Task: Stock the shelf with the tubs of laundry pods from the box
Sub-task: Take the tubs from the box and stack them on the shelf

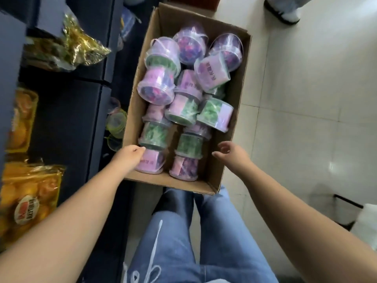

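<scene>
Fingers (140,149) on the left hand (130,155) are curling round a pink tub (151,163) at the box's (169,181) near left corner; right hand (230,154) is hanging loose, empty; most tubs (184,111) seem to be waiting.

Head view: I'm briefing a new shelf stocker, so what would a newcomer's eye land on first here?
The open brown cardboard box at centre, heaped with clear plastic tubs of purple and green pods. The left hand touches the near-left pink-labelled tub, while the right hand hovers open over the box's right wall. At left, orange snack bags sit on dark shelves.
</scene>
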A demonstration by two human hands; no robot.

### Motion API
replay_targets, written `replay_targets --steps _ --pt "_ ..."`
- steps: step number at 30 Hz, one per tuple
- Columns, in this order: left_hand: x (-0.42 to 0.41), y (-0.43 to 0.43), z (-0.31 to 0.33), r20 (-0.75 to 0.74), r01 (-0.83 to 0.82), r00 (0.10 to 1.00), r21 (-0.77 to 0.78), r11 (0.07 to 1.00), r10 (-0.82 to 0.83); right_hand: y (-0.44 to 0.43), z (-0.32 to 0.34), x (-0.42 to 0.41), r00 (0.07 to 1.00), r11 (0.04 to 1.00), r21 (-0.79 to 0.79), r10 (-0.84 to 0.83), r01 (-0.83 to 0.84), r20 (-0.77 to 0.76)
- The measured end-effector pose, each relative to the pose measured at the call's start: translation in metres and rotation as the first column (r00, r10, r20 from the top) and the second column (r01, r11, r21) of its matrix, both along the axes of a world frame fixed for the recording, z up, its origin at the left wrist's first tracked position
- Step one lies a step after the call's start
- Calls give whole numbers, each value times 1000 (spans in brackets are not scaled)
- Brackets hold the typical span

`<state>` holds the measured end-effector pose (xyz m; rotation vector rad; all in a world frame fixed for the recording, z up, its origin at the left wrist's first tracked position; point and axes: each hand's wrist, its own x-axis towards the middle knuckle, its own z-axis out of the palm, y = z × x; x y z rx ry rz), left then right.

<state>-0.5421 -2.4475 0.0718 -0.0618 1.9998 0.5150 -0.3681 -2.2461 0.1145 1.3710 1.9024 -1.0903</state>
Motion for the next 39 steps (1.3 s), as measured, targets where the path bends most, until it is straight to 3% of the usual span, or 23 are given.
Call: replay_targets --steps 5,8,13,16,21,24,31,36,39 --pt "-9 32 -45 32 -117 993 4 993 117 47 -44 -42 994 981 190 67 -49 -85" --pt "-8 67 -63 59 -220 975 74 973 216 75 -62 -63 970 935 318 206 -156 -130" --pt "4 122 -81 250 -352 912 64 934 327 103 -94 -83 958 935 233 284 -268 -39" --pt "5 143 -90 274 -414 882 67 908 382 105 -104 -85 983 978 104 183 -180 -17" --pt "9 151 -90 239 -472 862 62 879 446 85 -103 -72 989 959 275 103 -69 -111" --pt "14 142 -81 185 -486 864 62 872 469 71 -98 -66 980 973 204 -74 111 -182" --pt "29 90 -51 31 -296 955 78 952 294 50 -83 -41 961 968 54 -237 247 -141" --pt "26 76 -37 -18 -205 978 59 977 207 44 -70 -26 859 864 -68 -504 499 -95" --pt "25 80 -33 -50 -77 996 42 996 79 47 -61 -24 708 709 -151 -702 688 -72"
